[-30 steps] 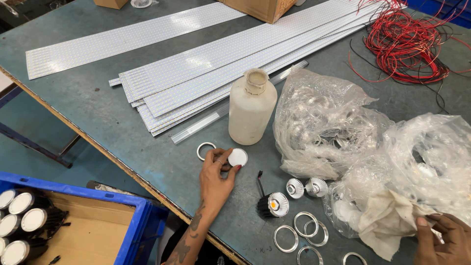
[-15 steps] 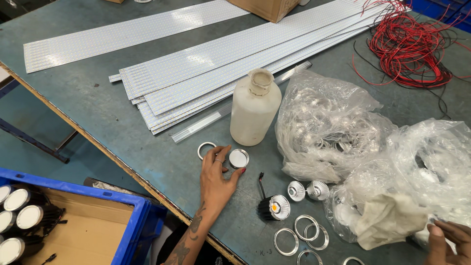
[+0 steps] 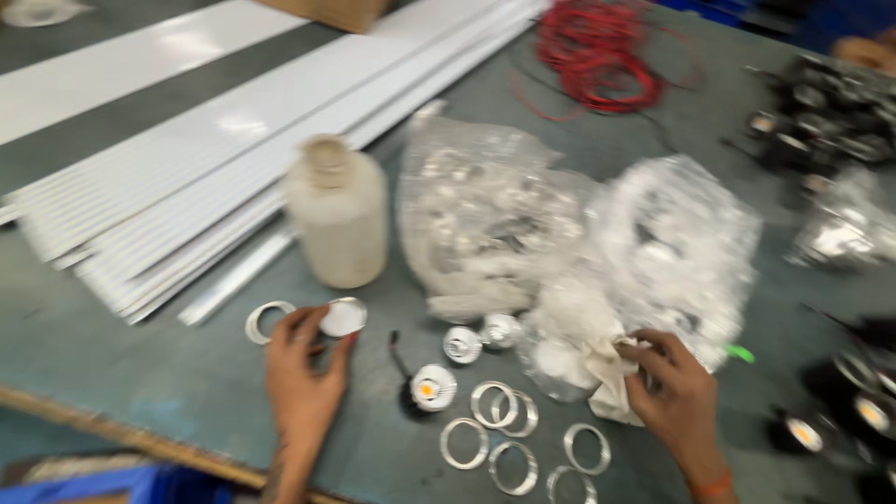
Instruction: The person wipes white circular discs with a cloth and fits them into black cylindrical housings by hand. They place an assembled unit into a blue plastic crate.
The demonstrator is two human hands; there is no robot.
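Observation:
My left hand (image 3: 301,385) rests on the grey-green table, its fingertips pinching a small round white disc (image 3: 343,317). A silver ring (image 3: 265,320) lies just left of that disc. My right hand (image 3: 674,392) grips a cream cloth (image 3: 607,373) at the foot of a clear plastic bag (image 3: 672,247) full of small parts. Between the hands sit a small round lamp with a black back (image 3: 425,387), two little reflector cups (image 3: 479,338) and several loose silver rings (image 3: 509,431). The frame is blurred.
A cream plastic bottle (image 3: 338,215) stands behind my left hand. A second clear bag (image 3: 481,219) lies beside it. Long white strips (image 3: 177,187) cover the back left. Red wire (image 3: 597,56) coils at the back. More lamps (image 3: 840,420) lie at the right.
The view has swung right and closer. My right hand has come in from the lower right edge and taken hold of the cloth by the bag. My left hand stays on the disc.

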